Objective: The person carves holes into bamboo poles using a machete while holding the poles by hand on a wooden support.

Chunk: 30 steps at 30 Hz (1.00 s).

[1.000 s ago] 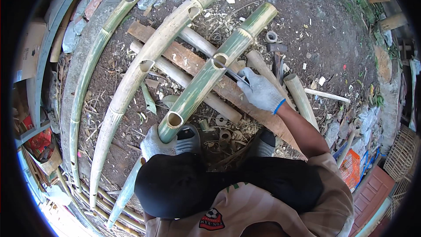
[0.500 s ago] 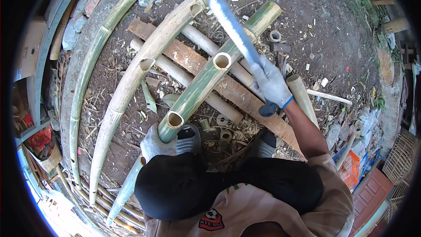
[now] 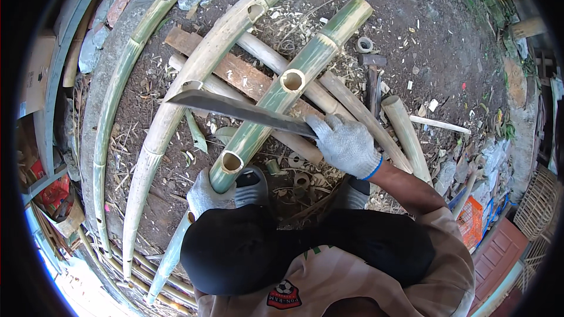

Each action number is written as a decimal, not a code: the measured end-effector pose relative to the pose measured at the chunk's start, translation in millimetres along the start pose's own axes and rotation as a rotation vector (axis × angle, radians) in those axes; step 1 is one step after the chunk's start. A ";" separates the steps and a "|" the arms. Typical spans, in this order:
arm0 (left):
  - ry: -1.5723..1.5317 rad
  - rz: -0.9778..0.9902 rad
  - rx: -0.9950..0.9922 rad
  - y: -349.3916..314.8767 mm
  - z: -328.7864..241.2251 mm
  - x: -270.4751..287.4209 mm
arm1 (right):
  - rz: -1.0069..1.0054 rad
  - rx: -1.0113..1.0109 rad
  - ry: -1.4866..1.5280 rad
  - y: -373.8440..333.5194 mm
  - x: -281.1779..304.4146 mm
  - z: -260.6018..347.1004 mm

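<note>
While the right hand (image 3: 345, 145) grips a machete (image 3: 244, 111), the left hand (image 3: 207, 195) holds a green bamboo pole (image 3: 278, 98).
From where I stand, the right fingers are curled tight around the handle, the blade crossing over the pole between its two holes; whether they touch, I can't tell. The left is closed about the pole's near end, most fingers hidden. The pole slants over a flat plank (image 3: 245, 80), a hammer (image 3: 373, 82) lying to its right.

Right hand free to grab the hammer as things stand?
Probably not while the right hand grips the machete; otherwise the hammer looks reachable, lying just beyond, its head uncovered.
</note>
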State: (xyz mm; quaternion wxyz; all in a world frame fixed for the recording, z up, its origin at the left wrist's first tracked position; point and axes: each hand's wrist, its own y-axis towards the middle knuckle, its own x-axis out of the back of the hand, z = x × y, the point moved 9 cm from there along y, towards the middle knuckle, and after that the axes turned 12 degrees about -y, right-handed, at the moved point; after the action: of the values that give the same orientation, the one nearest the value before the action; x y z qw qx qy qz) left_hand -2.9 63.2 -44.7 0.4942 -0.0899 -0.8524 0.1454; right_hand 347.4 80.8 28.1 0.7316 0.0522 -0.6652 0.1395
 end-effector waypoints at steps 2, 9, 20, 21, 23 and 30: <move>0.016 -0.004 -0.004 1.5 -1.7 -0.9 | -0.037 -0.059 0.018 2.7 -18.0 -10.8; 0.034 0.019 0.043 3.0 -1.6 -0.5 | -0.005 -0.074 0.064 10.4 -17.3 -1.3; 0.008 0.005 0.011 -1.7 -2.7 2.0 | -0.150 -0.088 0.140 16.7 -6.5 -1.7; 0.023 -0.007 0.009 1.7 -4.7 2.5 | -0.053 -0.117 0.075 21.9 -22.3 -9.8; 0.009 -0.028 -0.034 4.0 -1.7 2.6 | 0.014 -0.111 -0.015 18.1 -35.9 -10.1; 0.022 -0.049 -0.040 -0.6 -7.0 4.1 | 0.000 -0.130 -0.025 20.7 -42.2 -15.4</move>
State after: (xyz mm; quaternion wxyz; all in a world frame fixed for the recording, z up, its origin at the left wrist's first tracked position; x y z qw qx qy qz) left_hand 1.1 64.9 -37.9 0.5053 -0.0802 -0.8515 0.1152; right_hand 353.3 99.0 -17.5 0.7252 0.0064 -0.6819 0.0955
